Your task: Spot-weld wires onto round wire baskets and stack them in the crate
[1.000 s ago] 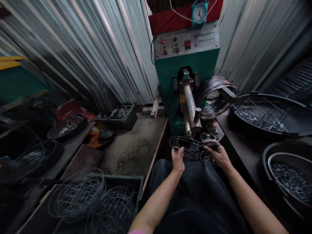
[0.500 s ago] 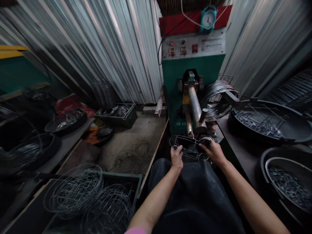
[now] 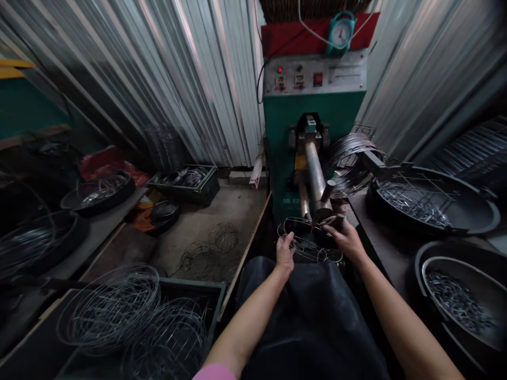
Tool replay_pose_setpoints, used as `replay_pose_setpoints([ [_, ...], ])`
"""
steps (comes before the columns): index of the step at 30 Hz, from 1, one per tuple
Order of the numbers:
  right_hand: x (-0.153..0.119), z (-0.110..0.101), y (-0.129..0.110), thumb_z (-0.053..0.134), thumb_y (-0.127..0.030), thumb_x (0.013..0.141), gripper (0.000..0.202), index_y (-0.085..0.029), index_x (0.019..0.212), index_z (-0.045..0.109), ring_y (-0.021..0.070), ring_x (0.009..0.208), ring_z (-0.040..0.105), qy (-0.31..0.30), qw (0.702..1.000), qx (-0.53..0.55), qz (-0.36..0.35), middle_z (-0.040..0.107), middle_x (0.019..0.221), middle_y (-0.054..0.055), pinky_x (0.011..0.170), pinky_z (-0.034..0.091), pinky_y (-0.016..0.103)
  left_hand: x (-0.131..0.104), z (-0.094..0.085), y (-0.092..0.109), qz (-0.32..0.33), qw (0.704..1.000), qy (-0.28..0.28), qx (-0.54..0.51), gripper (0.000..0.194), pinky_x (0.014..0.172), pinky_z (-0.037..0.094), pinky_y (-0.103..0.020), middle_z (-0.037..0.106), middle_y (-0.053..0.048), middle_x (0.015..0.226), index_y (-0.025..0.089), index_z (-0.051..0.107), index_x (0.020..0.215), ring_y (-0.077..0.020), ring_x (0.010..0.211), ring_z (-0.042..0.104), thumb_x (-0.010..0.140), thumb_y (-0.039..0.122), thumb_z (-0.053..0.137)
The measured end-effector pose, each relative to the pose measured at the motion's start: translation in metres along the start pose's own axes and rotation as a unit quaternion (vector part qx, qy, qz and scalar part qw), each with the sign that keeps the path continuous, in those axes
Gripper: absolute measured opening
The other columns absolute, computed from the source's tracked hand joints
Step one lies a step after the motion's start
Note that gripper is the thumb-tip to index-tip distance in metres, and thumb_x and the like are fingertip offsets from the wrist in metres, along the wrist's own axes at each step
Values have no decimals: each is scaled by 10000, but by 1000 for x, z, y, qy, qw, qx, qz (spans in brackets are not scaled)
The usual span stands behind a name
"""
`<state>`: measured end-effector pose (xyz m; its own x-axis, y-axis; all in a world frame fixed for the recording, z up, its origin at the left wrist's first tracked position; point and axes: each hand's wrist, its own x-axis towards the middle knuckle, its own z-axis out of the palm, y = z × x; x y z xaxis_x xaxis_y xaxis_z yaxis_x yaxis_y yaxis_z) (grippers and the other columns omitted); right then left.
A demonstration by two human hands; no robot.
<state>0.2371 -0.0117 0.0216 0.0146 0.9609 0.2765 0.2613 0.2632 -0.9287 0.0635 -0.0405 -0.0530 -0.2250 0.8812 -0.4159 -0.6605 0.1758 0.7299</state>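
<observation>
A round wire frame of thin steel rings lies tilted just above my dark apron. My left hand grips its near left rim. My right hand holds its far right side, close under the metal arm of the green welding machine. The frame's top edge sits right at the tip of that arm. A bundle of wire rings hangs on a peg to the right of the arm.
Black pans with short wire pieces stand on the bench at right, another pan nearer me. A crate of finished wire frames sits low left. More frames lie on the floor. Corrugated metal walls close in behind.
Both hands have lifted the wire frame toward the machine's arm and tilted it. My right hand has shifted up to the arm's tip. The view has swung slightly left.
</observation>
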Motion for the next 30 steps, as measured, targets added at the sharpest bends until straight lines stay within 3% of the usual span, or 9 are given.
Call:
replay_pose_setpoints([
  [4, -21, -21, 27, 625, -471, 728, 280, -215, 833, 580, 207, 807, 625, 179, 961, 203, 51, 661, 835, 39, 786, 479, 359, -26, -15, -13, 111, 985, 31, 125, 459, 900, 367, -310, 569, -62, 1057, 203, 566, 961, -191, 1039, 515, 602, 428, 742],
  [6, -36, -27, 45, 660, -445, 702, 276, -217, 839, 586, 207, 797, 626, 198, 954, 215, 71, 660, 824, 30, 794, 478, 365, -40, -13, -23, 154, 970, 10, 188, 562, 966, 325, -319, 533, -89, 1169, 207, 547, 1060, -212, 1124, 472, 579, 386, 776],
  [8, -51, -28, 60, 686, -417, 683, 262, -216, 832, 609, 209, 802, 624, 175, 960, 195, 98, 663, 820, 27, 807, 473, 370, -48, -2, -33, 163, 961, -7, 223, 622, 984, 313, -330, 512, -105, 1202, 205, 526, 1110, -226, 1146, 457, 569, 365, 788],
  [10, -62, -28, 69, 703, -415, 660, 265, -212, 813, 631, 217, 815, 619, 157, 965, 175, 116, 667, 825, 30, 815, 470, 383, -47, 15, -41, 161, 959, 13, 235, 622, 977, 321, -336, 500, -110, 1198, 201, 530, 1091, -235, 1139, 458, 551, 355, 798],
  [14, -69, -28, 66, 715, -418, 647, 289, -206, 833, 648, 227, 857, 610, 131, 976, 137, 106, 669, 867, 43, 832, 466, 393, -34, 36, -50, 153, 966, 28, 207, 492, 890, 383, -326, 550, -67, 1018, 192, 550, 948, -200, 982, 529, 542, 323, 795],
  [19, -66, -29, 42, 715, -421, 657, 272, -202, 803, 647, 218, 821, 607, 65, 991, 107, 54, 658, 826, 36, 816, 473, 380, -33, 31, -48, 141, 979, -23, 143, 379, 744, 411, -260, 520, 26, 762, 193, 513, 832, -103, 714, 520, 567, 288, 766],
  [24, -63, -22, 20, 695, -422, 696, 260, -213, 842, 642, 222, 837, 601, 9, 999, 51, -2, 654, 865, 38, 793, 474, 360, -44, 24, -39, 82, 995, -11, 47, 372, 752, 417, -257, 500, 40, 768, 202, 501, 813, -97, 748, 525, 567, 318, 755],
  [30, -39, 7, 11, 651, -505, 710, 305, -219, 814, 624, 221, 747, 599, 11, 999, -5, -42, 653, 781, 38, 703, 479, 353, -37, 19, -27, 5, 1000, 18, -9, 373, 714, 413, -266, 513, 37, 790, 209, 477, 778, -103, 749, 514, 566, 376, 735],
])
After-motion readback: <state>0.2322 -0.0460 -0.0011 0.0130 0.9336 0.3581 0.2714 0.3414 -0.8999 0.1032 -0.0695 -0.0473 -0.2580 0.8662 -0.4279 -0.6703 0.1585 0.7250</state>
